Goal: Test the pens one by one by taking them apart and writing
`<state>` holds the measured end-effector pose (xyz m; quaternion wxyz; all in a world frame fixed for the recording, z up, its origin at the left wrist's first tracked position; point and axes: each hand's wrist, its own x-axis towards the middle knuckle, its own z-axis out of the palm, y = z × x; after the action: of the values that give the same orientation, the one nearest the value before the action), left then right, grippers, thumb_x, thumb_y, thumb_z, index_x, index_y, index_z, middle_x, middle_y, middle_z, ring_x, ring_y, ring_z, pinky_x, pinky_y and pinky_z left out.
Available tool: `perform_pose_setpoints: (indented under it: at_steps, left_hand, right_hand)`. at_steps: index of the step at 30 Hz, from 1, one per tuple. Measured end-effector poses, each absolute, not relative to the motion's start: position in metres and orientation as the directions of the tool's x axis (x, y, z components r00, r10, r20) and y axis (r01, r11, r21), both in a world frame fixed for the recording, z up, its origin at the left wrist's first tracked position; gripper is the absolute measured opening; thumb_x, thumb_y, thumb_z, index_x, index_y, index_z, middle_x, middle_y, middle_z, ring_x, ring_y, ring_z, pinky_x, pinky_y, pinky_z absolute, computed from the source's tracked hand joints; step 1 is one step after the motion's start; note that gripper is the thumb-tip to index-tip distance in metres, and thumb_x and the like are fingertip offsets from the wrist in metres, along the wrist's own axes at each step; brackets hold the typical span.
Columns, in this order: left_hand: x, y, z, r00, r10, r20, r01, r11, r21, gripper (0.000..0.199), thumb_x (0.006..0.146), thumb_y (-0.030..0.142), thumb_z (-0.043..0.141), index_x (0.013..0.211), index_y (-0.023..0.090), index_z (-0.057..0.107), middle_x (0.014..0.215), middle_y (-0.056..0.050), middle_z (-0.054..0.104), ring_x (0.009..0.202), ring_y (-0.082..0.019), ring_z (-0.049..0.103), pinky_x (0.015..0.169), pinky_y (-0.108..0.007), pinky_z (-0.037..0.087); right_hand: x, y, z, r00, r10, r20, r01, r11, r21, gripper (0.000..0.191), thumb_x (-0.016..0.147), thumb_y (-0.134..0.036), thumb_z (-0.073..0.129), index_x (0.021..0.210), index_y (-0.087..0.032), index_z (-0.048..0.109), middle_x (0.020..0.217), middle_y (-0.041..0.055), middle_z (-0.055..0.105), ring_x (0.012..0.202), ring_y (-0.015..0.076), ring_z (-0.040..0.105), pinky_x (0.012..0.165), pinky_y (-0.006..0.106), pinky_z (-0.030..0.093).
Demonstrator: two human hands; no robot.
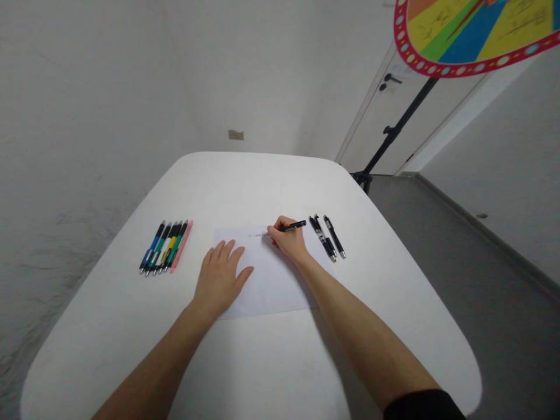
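A sheet of white paper point(266, 286) lies on the white table, with a short line of small dark writing near its top edge. My left hand point(221, 274) rests flat on the paper's left side, fingers spread. In my right hand point(289, 236) a black pen point(294, 226) is gripped, its tip down at the paper by the end of the writing; the tip itself is hidden by the fingers. Just right of that hand lie several black pens point(335, 237), some over the paper's right edge.
On the table point(245, 186), to the left, several coloured pens point(165, 248) lie side by side in a slanted row. Beyond the table's right edge stands a colourful wheel point(464, 35) on a black stand point(400, 125), before a white door point(411, 105).
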<state>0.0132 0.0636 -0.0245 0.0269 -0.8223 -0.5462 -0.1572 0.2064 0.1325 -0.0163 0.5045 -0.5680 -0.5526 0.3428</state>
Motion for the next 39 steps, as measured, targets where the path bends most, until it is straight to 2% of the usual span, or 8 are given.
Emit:
perform_pose_setpoints:
  at_steps: [19, 31, 39]
  left_hand:
    - [0.0133, 0.0632, -0.0248, 0.353, 0.892, 0.283, 0.912, -0.396, 0.110, 0.045, 0.093, 0.045, 0.049, 0.127, 0.017, 0.058, 0.139, -0.016, 0.056, 0.132, -0.035, 0.047, 0.109, -0.053, 0.038]
    - [0.0117, 0.0645, -0.0266, 0.355, 0.888, 0.293, 0.902, -0.408, 0.144, 0.044, 0.093, 0.045, 0.048, 0.127, 0.018, 0.058, 0.140, -0.017, 0.056, 0.133, -0.035, 0.046, 0.109, -0.055, 0.038]
    - [0.0126, 0.0642, -0.0243, 0.362, 0.893, 0.267, 0.909, -0.402, 0.114, 0.045, 0.093, 0.043, 0.050, 0.127, 0.015, 0.058, 0.140, -0.018, 0.055, 0.132, -0.037, 0.047, 0.109, -0.055, 0.038]
  right_hand:
    - [0.2059, 0.1340, -0.0184, 0.164, 0.966, 0.202, 0.295, 0.148, -0.944, 0.019, 0.066, -0.022, 0.057, 0.051, -0.023, 0.044, 0.041, -0.0058, 0.046, 0.040, 0.0111, 0.045, 0.043, 0.025, 0.031]
    - [0.2062, 0.1331, -0.0169, 0.158, 0.969, 0.189, 0.297, 0.136, -0.945, 0.019, 0.066, -0.022, 0.056, 0.051, -0.023, 0.044, 0.040, -0.0066, 0.045, 0.039, 0.0112, 0.046, 0.043, 0.025, 0.032]
    - [0.2055, 0.1357, -0.0202, 0.195, 0.947, 0.257, 0.362, 0.174, -0.916, 0.022, 0.064, -0.019, 0.054, 0.049, -0.024, 0.038, 0.042, -0.0061, 0.042, 0.045, 0.0111, 0.041, 0.047, 0.026, 0.029]
